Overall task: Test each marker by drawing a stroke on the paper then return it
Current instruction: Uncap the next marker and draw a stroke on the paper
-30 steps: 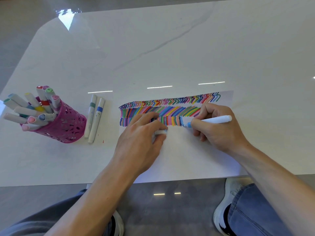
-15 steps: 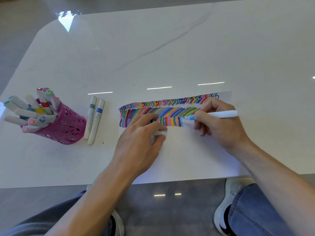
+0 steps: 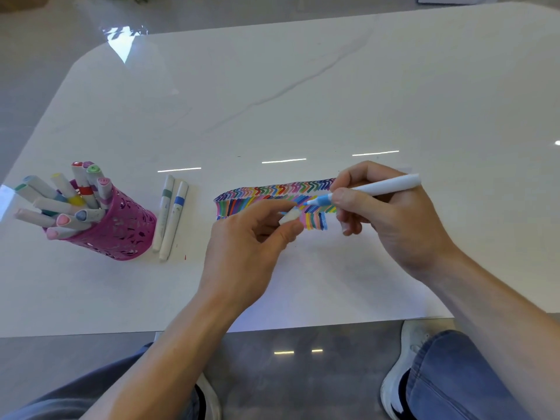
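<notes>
A white sheet of paper (image 3: 318, 268) lies at the table's front edge, with rows of many-coloured strokes (image 3: 272, 195) across its top. My right hand (image 3: 391, 219) grips a white marker with a light blue tip (image 3: 385, 187), its tip raised just above the strokes and pointing left. My left hand (image 3: 248, 247) pinches the marker's white cap (image 3: 289, 217) between thumb and fingers, a short way left of the tip. A pink perforated cup (image 3: 118, 231) at the left holds several capped markers.
Two capped white markers (image 3: 169, 216) lie side by side on the white marble table (image 3: 272, 101), between the pink cup and the paper. My knees and shoes show below the table's front edge.
My right hand has lifted the marker off the paper and swung its tip up and left. My left hand has risen from the paper, bringing the cap up toward the tip.
</notes>
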